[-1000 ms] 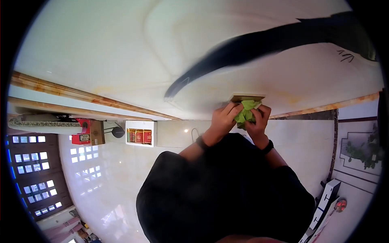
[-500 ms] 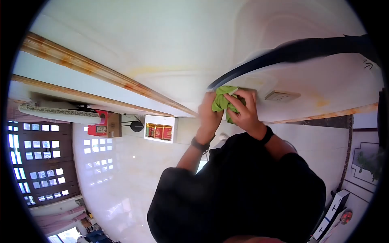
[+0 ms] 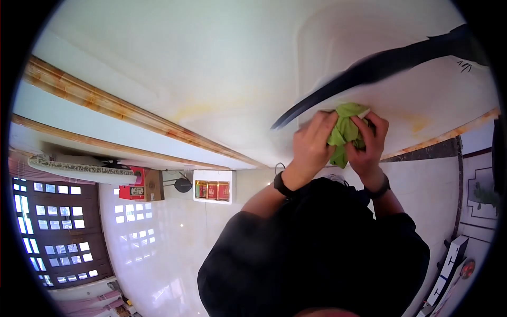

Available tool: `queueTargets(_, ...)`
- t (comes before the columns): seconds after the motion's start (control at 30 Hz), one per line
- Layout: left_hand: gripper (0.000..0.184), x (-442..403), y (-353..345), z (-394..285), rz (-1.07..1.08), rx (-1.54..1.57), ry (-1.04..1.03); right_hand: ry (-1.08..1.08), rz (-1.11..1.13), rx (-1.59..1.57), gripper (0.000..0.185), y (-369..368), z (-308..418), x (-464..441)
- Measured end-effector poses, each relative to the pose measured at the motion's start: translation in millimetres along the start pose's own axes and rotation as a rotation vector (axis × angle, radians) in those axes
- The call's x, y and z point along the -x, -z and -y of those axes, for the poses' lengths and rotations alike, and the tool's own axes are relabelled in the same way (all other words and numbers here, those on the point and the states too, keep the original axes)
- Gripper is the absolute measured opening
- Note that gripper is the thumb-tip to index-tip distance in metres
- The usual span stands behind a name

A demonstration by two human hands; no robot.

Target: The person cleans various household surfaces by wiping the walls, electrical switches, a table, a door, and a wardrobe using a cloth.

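Observation:
A crumpled green cloth [image 3: 344, 132] is bunched between my two hands, in front of the pale wall [image 3: 222, 63]. My left hand [image 3: 312, 143] presses against its left side, fingers curled onto the fabric. On the other side, my right hand [image 3: 371, 141] grips the cloth with bent fingers and thumb. A small pale edge shows by the right fingertips; I cannot tell what it is. Just above the hands, a long dark tapering band [image 3: 359, 76] runs across the wall. The hands and cloth cover the wall socket's former place in view.
A white foam box [image 3: 214, 186] with red and gold packages stands on the glossy floor [image 3: 174, 232] at left. Near it are a cardboard box [image 3: 154, 185] and a dark round object [image 3: 182, 185]. Brown marbled trim [image 3: 132, 111] runs along the wall.
Both hands and the cloth have moved right along the wall, over where the socket showed. The view has shifted slightly, with the floor objects lower in it.

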State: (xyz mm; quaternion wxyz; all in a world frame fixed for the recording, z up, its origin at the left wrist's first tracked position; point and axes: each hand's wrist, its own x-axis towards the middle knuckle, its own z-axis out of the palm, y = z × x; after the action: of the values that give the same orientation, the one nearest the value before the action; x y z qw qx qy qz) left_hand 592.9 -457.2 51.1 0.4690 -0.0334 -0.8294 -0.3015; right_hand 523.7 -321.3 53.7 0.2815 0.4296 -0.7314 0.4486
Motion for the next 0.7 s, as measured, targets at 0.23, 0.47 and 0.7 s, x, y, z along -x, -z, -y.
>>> queueTargets(0.23, 0.055, 35.2, 13.4, 20.2, 0.083, 0.05, 0.201, -0.006, 0.032, -0.077, 0.044, -35.9, -0.3, 31.5)
queueTargets(0.47, 0.04, 41.3, 60.7, 40.4, -0.188, 0.082, 0.235, 0.209, 0.135, -0.177, 0.051, -81.3, 32.3, 3.3)
queueTargets(0.7, 0.041, -4.4, 68.6, 10.9, -0.212, -0.004, 0.209, 0.222, 0.096, -0.202, 0.055, -55.3, 44.4, -36.1)
